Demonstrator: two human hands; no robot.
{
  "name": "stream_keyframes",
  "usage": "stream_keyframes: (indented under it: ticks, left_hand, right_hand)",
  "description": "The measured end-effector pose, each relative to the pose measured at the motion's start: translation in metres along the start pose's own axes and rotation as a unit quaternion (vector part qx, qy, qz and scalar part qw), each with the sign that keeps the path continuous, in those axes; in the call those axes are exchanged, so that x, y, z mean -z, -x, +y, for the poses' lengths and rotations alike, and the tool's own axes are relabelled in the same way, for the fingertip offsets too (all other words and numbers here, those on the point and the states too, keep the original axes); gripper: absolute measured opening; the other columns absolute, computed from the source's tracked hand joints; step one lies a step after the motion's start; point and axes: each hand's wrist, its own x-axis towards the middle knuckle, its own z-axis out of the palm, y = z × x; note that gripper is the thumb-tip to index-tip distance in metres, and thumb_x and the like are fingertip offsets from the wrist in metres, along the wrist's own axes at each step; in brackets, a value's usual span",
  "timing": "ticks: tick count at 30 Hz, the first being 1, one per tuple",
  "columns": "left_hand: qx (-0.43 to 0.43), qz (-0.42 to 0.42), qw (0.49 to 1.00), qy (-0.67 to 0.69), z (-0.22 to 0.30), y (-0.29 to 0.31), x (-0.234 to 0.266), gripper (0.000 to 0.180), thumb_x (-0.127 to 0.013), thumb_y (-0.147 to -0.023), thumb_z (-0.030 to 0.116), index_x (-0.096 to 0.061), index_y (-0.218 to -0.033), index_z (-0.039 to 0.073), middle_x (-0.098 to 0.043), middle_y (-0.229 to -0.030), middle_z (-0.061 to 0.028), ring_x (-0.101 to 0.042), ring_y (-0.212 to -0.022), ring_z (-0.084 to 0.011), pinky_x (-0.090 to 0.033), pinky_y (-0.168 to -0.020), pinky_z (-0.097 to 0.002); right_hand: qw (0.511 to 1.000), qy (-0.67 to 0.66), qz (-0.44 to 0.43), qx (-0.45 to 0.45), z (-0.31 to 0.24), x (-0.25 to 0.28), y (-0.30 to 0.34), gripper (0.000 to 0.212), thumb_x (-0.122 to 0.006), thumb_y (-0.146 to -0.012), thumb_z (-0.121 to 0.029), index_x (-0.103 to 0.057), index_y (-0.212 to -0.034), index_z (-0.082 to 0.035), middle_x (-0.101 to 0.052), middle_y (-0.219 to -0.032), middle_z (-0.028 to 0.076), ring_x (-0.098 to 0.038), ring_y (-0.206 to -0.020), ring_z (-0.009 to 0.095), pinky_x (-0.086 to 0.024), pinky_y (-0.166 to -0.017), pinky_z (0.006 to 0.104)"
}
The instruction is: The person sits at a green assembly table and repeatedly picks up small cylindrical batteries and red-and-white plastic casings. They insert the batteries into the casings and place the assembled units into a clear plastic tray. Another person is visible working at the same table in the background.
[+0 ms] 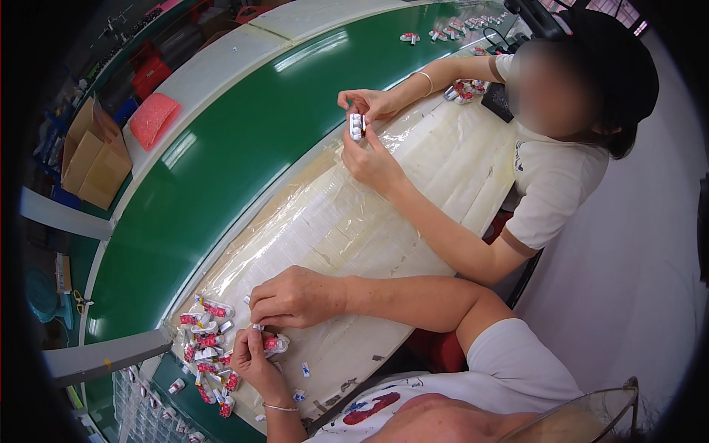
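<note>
My right hand (292,299) is closed, with thumb and fingertips pinched together over the work board. Just below it my left hand (255,360), with a bracelet at the wrist, is also closed, its fingertips meeting the right hand's. Between them a small whitish piece (256,326) shows, too small to name. Beside my left fingers is a red-and-white capsule-shaped item (276,343); whether the hand touches it is unclear. Left of my hands lies a pile of similar red-and-white items (207,341), several with small silvery parts.
A co-worker's hands (373,136) hold a white piece at the upper right. The green conveyor belt (221,173) curves along the far side of the pale work board (347,236). A grey metal bar (111,356), a clear tray (144,413) and a carton (96,159) stand left.
</note>
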Motion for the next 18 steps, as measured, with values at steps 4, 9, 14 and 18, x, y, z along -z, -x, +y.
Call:
stream_keyframes:
  ticks: [4, 9, 14, 18]
  left_hand:
    - [-0.001, -0.002, 1.0, -0.001, -0.0011, -0.0004, 0.0001, 0.021, -0.059, -0.098, 0.008, -0.064, -0.081, -0.003, -0.059, -0.073, -0.0017, -0.049, -0.065, -0.006, -0.037, -0.061, -0.0217]
    - [-0.008, 0.002, 1.0, -0.008, -0.0013, -0.0002, -0.0009, 0.022, -0.059, -0.098, 0.008, -0.063, -0.08, -0.003, -0.059, -0.073, -0.0018, -0.048, -0.065, -0.0061, -0.037, -0.061, -0.022]
    - [-0.01, 0.007, 1.0, -0.008, -0.0004, -0.0004, -0.0026, 0.022, -0.059, -0.099, 0.009, -0.063, -0.08, -0.003, -0.06, -0.073, -0.0024, -0.049, -0.065, -0.0061, -0.038, -0.061, -0.0219]
    - [-0.013, 0.006, 1.0, -0.009, 0.002, -0.0002, -0.0048, 0.023, -0.059, -0.099, 0.011, -0.063, -0.08, -0.002, -0.061, -0.072, -0.0024, -0.051, -0.064, -0.0062, -0.039, -0.062, -0.0215]
  right_hand:
    - [1.0, -0.006, 0.009, 0.004, 0.0019, -0.0022, 0.0007, 0.009, -0.071, -0.084, -0.017, -0.066, -0.088, -0.01, -0.065, -0.091, 0.004, -0.067, -0.079, 0.026, -0.053, -0.066, 0.0362]
    - [1.0, -0.004, 0.007, 0.003, 0.0025, -0.0027, 0.0011, 0.009, -0.071, -0.084, -0.017, -0.067, -0.088, -0.01, -0.065, -0.091, 0.004, -0.067, -0.079, 0.026, -0.053, -0.066, 0.0363]
    - [1.0, 0.0, 0.011, 0.001, 0.0024, -0.003, 0.0015, 0.009, -0.071, -0.083, -0.017, -0.067, -0.087, -0.01, -0.064, -0.09, 0.004, -0.067, -0.078, 0.026, -0.053, -0.066, 0.0364]
    - [1.0, 0.007, 0.001, 0.005, 0.0, 0.0008, 0.0022, 0.009, -0.071, -0.084, -0.014, -0.067, -0.09, -0.008, -0.066, -0.092, 0.005, -0.067, -0.08, 0.025, -0.053, -0.066, 0.0349]
